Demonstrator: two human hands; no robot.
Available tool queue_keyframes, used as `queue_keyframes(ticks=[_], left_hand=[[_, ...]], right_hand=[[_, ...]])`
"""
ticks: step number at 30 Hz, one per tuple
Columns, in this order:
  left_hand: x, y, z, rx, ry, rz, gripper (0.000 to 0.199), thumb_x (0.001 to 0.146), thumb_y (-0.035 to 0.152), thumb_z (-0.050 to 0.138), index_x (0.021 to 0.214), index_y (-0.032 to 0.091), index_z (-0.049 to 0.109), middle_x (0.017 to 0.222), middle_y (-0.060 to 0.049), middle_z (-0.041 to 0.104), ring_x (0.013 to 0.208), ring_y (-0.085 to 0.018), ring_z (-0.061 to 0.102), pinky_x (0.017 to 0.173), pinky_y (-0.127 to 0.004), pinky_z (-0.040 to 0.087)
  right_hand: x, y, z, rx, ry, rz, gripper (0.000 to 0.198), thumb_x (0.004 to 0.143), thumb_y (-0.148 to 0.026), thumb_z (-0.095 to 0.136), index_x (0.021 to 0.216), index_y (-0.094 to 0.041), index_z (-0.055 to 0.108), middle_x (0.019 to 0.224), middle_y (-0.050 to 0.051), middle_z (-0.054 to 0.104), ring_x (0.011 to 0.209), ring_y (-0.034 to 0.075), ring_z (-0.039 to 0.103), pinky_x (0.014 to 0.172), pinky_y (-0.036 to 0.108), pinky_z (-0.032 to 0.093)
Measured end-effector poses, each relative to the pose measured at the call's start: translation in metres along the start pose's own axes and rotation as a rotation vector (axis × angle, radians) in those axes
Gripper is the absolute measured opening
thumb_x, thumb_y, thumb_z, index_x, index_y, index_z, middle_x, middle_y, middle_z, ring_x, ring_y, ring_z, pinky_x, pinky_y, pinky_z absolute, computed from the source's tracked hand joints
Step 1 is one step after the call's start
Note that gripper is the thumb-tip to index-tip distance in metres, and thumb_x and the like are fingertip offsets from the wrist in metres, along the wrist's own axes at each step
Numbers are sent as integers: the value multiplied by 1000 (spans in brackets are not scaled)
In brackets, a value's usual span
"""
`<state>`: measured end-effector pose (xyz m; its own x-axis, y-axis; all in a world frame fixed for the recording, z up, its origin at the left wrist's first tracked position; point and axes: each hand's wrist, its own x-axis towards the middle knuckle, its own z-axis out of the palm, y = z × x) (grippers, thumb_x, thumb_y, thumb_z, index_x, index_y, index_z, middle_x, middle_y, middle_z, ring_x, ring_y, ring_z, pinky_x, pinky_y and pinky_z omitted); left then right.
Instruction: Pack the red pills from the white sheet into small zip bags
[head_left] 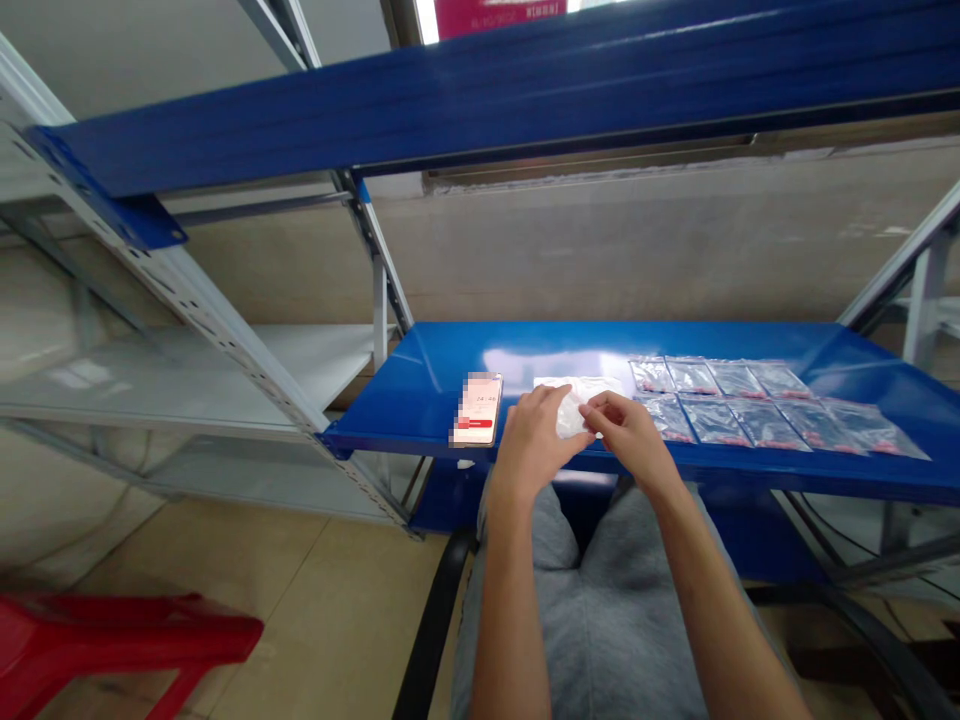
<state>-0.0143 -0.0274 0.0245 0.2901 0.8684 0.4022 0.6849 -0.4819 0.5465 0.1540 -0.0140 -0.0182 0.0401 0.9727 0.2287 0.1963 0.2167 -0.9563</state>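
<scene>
A thin, crumpled white sheet [592,386], perhaps tissue or plastic, lies near the front edge of the blue shelf. My left hand [536,432] curves around its left side, fingers bent over it and thumb low in front. Close beside it, my right hand [628,428] pinches thumb and forefinger together at the front of the sheet; whatever is between those fingertips is too small to make out. Two rows of clear plastic bags [716,420] lie flat to the right of my hands, with small reddish pieces along their lower edges.
A phone [478,412] with a lit screen lies left of my hands on the blue shelf [435,350]. Overhead runs a blue beam [480,95]. Grey shelving [300,370] stands at left, a red stool [150,630] on the floor, and black armrests [431,630] flank my legs.
</scene>
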Motion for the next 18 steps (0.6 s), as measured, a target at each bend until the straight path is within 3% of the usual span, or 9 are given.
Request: queue_keyframes(ticks=[10,18], left_hand=[[2,5,9,78,16,-38,44,89,27,69,132,21,64,129,-9,69,123,-30,63,102,-43,51],[1,-5,5,-47,7,-116,55,84,34,77,135,17,63,132,-12,67,122,-28,64,101,-39,52]], right_hand=[[-4,-8,8,-6,-51,-3,44,87,-60,64,76,-18,67,66,2,64,52,13,50,50,27,36],[-2,-7,10,-50,-91,6,45,91,-59,58,81,-17,72,64,1,61,51,14,52,52,28,40]])
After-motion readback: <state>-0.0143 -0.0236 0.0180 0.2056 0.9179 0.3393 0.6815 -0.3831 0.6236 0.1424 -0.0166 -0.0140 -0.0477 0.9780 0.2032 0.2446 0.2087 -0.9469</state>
